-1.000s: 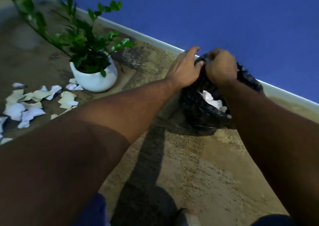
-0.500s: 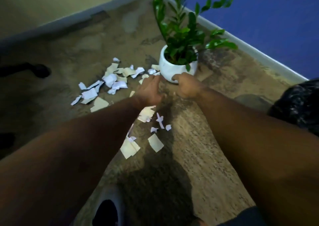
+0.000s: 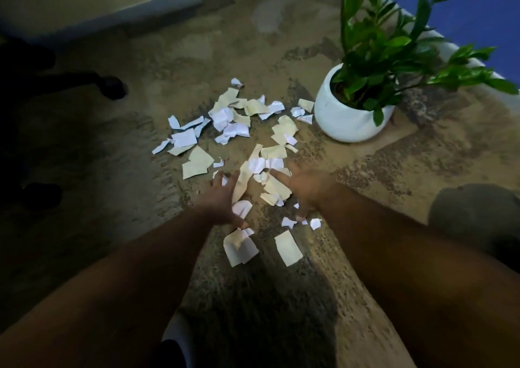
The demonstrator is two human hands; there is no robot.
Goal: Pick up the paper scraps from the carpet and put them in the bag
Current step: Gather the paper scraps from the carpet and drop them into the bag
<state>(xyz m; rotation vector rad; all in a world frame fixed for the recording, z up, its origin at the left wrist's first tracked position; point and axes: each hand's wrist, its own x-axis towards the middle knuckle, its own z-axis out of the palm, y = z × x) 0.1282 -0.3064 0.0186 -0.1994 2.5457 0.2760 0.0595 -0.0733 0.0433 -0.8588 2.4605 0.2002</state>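
Observation:
Several white and cream paper scraps [image 3: 233, 123] lie scattered on the brown patterned carpet [image 3: 365, 227] left of a potted plant. My left hand [image 3: 222, 199] hovers low over the near part of the pile with fingers spread, holding nothing. My right hand [image 3: 304, 187] is beside it, fingers spread over a clump of scraps [image 3: 270, 182] lying between the two hands. More scraps [image 3: 287, 248] lie just below my hands. The bag is out of view.
A white pot with a green plant [image 3: 349, 117] stands right of the scraps, near the blue wall. A dark chair base with castors [image 3: 112, 86] sits at the left. A grey-brown rounded object [image 3: 475, 216] is at the right edge. My shoe [image 3: 177, 336] shows below.
My view has swung left from the black bag to the scraps. Both hands left the bag, passed by the pot, and now spread open over the near scraps.

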